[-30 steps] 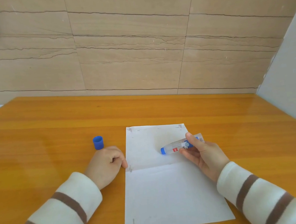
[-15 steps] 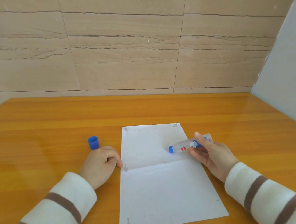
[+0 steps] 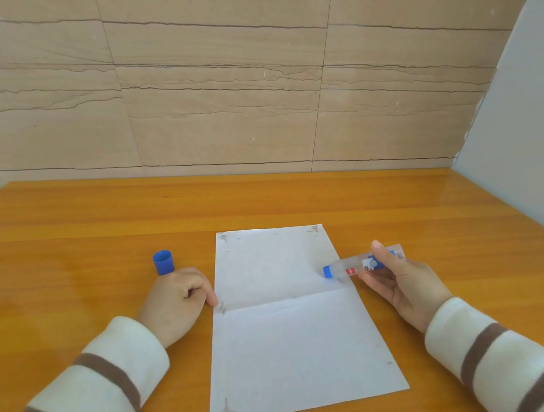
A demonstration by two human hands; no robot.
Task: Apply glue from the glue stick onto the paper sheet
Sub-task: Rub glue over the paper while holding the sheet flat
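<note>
clear glue stick [image 3: 357, 265] with blue tip sits right of center, tip at the creased white paper sheet [image 3: 289, 321] edge, pinched by right hand [image 3: 403, 284], while left hand [image 3: 176, 303], loosely curled, touches the paper's left edge.

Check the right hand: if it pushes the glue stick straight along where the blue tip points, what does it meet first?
The right hand holds the glue stick with its blue tip aimed left at the paper sheet near its right edge. It would likely meet the paper first; whether the tip already touches is unclear.

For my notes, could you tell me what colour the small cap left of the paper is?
The small plastic cap is blue, seen in the head view.
</note>
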